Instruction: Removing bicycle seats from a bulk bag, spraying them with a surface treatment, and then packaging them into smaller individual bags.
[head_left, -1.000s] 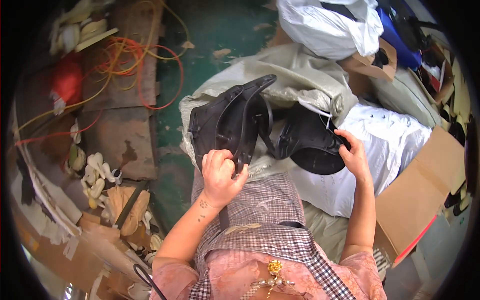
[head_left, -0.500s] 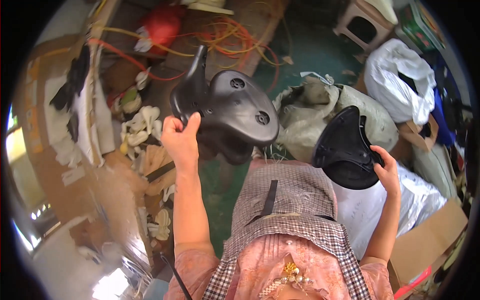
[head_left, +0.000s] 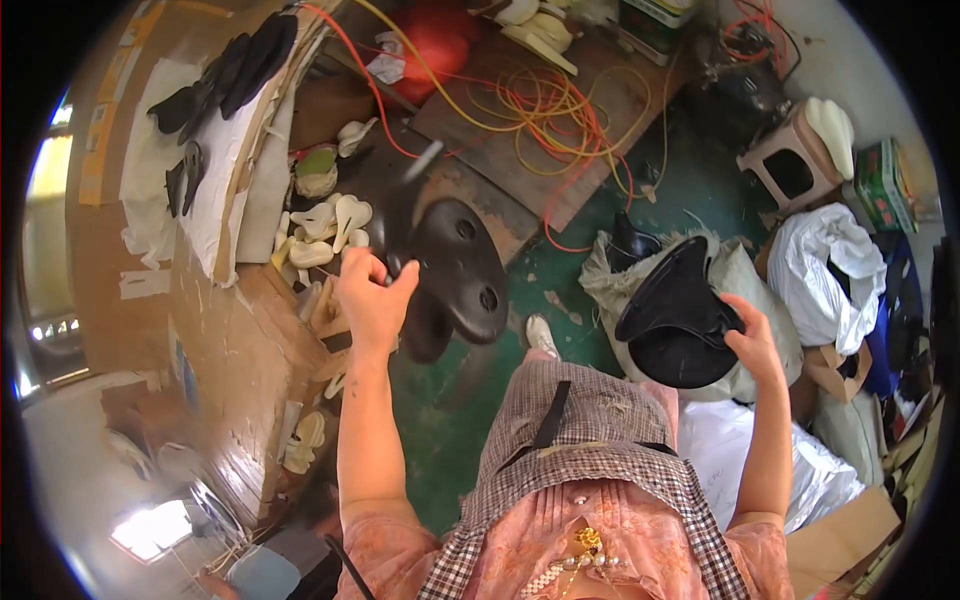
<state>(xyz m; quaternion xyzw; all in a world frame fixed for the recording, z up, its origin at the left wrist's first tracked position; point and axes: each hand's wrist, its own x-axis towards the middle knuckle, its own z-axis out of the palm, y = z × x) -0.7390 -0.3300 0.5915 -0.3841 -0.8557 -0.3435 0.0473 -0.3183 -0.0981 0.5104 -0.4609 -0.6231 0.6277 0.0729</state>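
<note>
Two glossy black bicycle saddles (head_left: 458, 262), overlapping and blurred, are just beyond my left hand (head_left: 368, 300). Its thumb and forefinger are parted, and the saddles look free of them. One saddle shows two round fittings on its face. At the right, my right hand (head_left: 757, 340) grips a matte black bicycle saddle (head_left: 668, 300) by its edge, thumb against fingers. This saddle is tilted, with its hollow side partly showing. Behind it stands a pale woven sack (head_left: 768, 315), with a black curved piece (head_left: 632, 243) at its mouth.
Cream saddle-shaped pieces (head_left: 325, 228) lie at left beside cardboard (head_left: 215, 370). Tangled orange and yellow hoses (head_left: 545, 120) spread over a board (head_left: 470, 115). A stool (head_left: 797, 155), a white bag (head_left: 825, 270) and an opened carton (head_left: 850, 535) are at right.
The saddles at my left hand have moved away from its fingers, which have parted. My right hand keeps its saddle. The view has shifted, showing more floor and a black piece at the sack's mouth.
</note>
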